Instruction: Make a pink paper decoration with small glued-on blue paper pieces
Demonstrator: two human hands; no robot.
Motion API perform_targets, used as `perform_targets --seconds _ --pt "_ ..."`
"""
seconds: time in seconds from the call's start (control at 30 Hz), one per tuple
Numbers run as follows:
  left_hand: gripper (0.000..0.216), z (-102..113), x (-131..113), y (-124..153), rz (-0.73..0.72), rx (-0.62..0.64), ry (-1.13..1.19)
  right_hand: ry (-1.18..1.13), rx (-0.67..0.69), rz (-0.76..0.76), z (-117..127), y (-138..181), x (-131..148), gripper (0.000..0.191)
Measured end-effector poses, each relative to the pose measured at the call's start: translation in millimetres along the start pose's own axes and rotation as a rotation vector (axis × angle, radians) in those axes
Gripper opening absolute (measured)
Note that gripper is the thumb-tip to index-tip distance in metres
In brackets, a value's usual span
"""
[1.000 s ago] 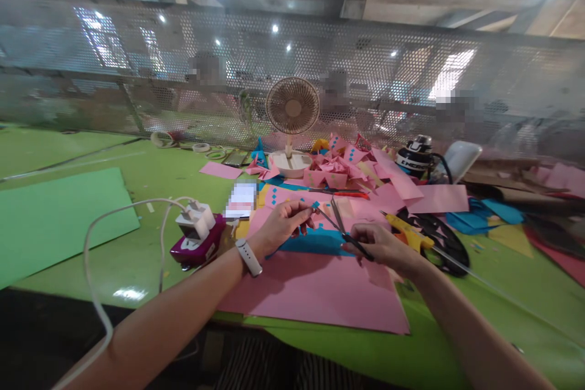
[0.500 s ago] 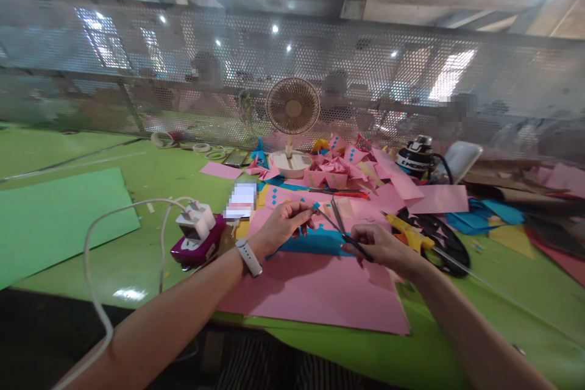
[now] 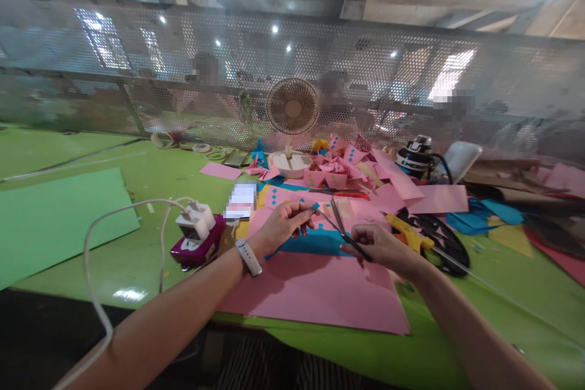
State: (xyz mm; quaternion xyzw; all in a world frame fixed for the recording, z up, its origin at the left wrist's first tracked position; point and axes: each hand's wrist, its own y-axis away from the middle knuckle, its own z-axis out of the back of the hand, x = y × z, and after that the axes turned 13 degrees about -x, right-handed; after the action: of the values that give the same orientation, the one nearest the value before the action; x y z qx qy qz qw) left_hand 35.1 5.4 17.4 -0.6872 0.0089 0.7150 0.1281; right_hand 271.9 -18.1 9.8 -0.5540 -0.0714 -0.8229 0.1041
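Between the fingertips of my left hand (image 3: 292,219) is a small piece of blue paper (image 3: 315,206), pinched at its edge. My right hand (image 3: 372,244) is closed around the handles of a pair of scissors (image 3: 339,225). The scissor blades stand apart, and one tip reaches the small blue piece. Below both hands lies a strip of blue paper (image 3: 315,242) with an uneven, notched upper edge. It rests on a large pink sheet (image 3: 320,292). A pale watch band (image 3: 249,257) circles my left wrist.
A small fan (image 3: 292,107) stands behind, beside a heap of pink paper pieces (image 3: 338,167). Left are a phone (image 3: 241,200), a purple power block (image 3: 198,250) with white chargers (image 3: 195,219), and a green sheet (image 3: 68,213). A yellow glue gun (image 3: 409,233) and a bottle (image 3: 415,157) are right.
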Motion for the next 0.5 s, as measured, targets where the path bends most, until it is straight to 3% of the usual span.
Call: perform_targets --seconds 0.5 --pt "0.027 -0.3 -3.8 -0.6 0.022 -0.055 -0.036 0.096 -0.068 0.033 1.7 -1.0 6.3 0.038"
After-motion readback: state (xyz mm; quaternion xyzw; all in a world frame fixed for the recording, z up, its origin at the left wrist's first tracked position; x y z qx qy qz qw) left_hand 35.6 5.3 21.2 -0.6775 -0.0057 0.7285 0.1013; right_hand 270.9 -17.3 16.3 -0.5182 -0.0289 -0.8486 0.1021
